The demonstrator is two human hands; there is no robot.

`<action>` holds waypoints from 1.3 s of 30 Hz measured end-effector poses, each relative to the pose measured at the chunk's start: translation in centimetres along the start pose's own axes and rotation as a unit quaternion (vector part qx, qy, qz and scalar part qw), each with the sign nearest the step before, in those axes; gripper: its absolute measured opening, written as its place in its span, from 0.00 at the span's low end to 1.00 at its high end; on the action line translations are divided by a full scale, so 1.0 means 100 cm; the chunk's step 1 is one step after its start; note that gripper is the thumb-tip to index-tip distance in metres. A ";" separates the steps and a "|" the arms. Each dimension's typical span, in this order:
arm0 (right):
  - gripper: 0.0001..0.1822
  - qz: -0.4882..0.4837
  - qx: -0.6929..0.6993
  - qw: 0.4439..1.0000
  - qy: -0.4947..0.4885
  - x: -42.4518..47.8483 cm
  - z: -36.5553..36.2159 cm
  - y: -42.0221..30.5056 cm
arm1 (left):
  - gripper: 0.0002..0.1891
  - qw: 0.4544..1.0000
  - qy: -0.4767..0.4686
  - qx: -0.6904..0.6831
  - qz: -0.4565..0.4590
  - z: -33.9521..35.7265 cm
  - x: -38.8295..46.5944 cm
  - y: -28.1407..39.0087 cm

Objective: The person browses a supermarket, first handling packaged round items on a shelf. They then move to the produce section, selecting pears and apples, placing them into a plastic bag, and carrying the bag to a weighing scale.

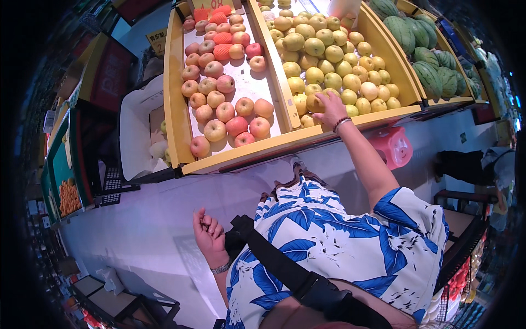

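My right hand point(332, 110) reaches over the front edge of a yellow-edged bin, its spread fingers on a yellow pear point(314, 103) in the near left corner. More yellow pears point(314, 46) are heaped beyond and to the right of it. Whether the fingers grip the pear or only rest on it, I cannot tell. My left hand point(209, 234) is raised near my waist, over the floor, palm up with the fingers loosely curled, and no object shows in it. Left of the pears, red and pink apples point(225, 112) lie in the neighbouring bin, a few in red foam nets point(222, 52).
A yellow wooden divider point(279, 66) separates apples from pears. Watermelons point(427, 78) fill a bin at the right. A pink plastic stool point(392, 147) stands under the front edge. A lined crate point(135, 123) is at the left. Another person point(472, 164) is at the far right.
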State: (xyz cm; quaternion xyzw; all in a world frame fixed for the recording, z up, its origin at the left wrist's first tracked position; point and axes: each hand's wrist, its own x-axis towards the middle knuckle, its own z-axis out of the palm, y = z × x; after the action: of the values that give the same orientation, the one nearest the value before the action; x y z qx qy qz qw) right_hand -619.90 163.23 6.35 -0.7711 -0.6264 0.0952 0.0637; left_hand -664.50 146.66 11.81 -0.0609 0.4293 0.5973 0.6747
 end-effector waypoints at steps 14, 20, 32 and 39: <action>0.32 -0.101 0.213 0.961 -0.144 0.104 -0.015 0.071 | 0.15 0.998 -0.006 -0.013 0.053 0.130 0.021 -0.068; 0.30 -0.186 0.069 0.973 -0.115 0.146 -0.029 0.070 | 0.15 0.998 0.007 -0.040 0.053 0.146 0.037 -0.099; 0.25 -0.392 -0.154 0.844 -0.331 0.260 -0.059 0.010 | 0.15 0.991 0.067 -0.057 0.102 0.169 0.030 -0.132; 0.37 -0.260 -0.083 0.958 -0.090 0.332 -0.004 0.005 | 0.15 0.990 0.103 -0.050 0.083 0.183 0.032 -0.140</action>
State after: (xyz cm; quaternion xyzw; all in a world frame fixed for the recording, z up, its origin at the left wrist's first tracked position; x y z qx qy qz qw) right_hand -612.74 195.63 4.36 -0.5724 -0.8141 0.0920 -0.0349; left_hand -643.50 156.08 15.09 -0.1196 0.4696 0.6627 0.5710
